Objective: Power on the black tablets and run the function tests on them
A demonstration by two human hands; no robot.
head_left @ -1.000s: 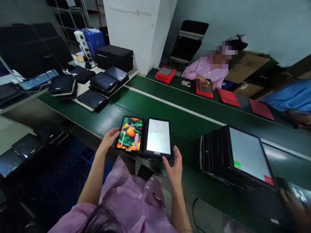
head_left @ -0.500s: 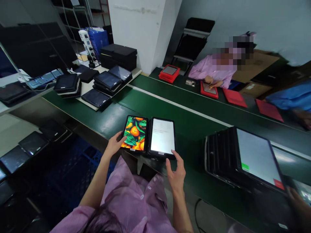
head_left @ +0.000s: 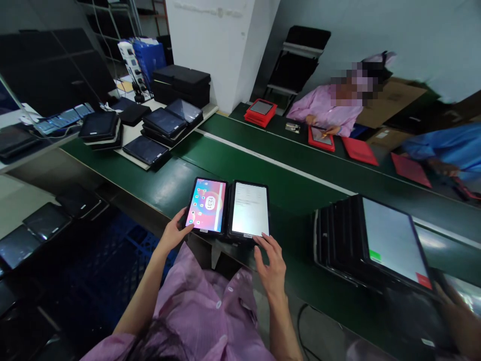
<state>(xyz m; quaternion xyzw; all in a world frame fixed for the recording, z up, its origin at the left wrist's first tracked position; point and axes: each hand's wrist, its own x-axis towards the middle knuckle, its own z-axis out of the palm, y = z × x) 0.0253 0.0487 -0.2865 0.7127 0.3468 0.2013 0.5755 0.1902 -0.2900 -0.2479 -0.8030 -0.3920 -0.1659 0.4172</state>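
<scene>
Two tablets in black cases lie side by side in front of me. The left tablet [head_left: 206,204] shows a home screen with icons and a clock on a pink and blue background. My left hand [head_left: 175,231] holds its lower left edge, the thumb over the screen corner and the fingers along the side. On the right tablet [head_left: 250,208] a mostly white page with faint text is lit. My right hand [head_left: 271,263] is open at its lower right corner, thumb and fingers apart, a fingertip at the bottom edge of the screen.
A stack of tablets [head_left: 338,245] stands at the right on the green table [head_left: 293,190]. More dark tablets [head_left: 165,123] are piled on a board at the left. Across the table a person in pink [head_left: 319,108] handles a red-cased tablet [head_left: 321,139]; a blue sleeve [head_left: 447,150] shows beyond.
The left tablet's picture of oranges has given way to a home screen with icons. My left thumb has moved down to the screen's lower corner. My right fingertips have shifted slightly left.
</scene>
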